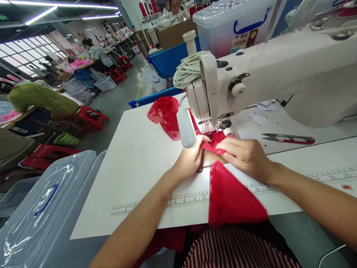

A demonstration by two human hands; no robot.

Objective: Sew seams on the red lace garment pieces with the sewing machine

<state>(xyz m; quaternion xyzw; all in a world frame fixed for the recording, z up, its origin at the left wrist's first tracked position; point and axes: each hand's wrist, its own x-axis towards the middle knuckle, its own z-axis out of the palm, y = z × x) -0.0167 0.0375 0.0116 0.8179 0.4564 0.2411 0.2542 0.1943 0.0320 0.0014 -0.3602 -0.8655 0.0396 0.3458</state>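
Observation:
A white sewing machine (279, 70) stands on a white table (139, 163). Red fabric (231, 197) runs from my lap, under the needle, and out behind the machine in a crumpled sheer heap (164, 111). My left hand (191, 158) pinches the red fabric's edge just in front of the presser foot, beneath a small white lamp (186, 128). My right hand (245, 156) lies on the fabric to the right of the needle, fingers pressed together and holding it down.
Red-handled thread snips (290, 139) lie on the machine bed at right. A clear lidded plastic bin (41, 208) stands at my left, another (234, 22) behind the machine. A printed ruler (184, 199) runs along the table front. Other people work at distant tables (95, 52).

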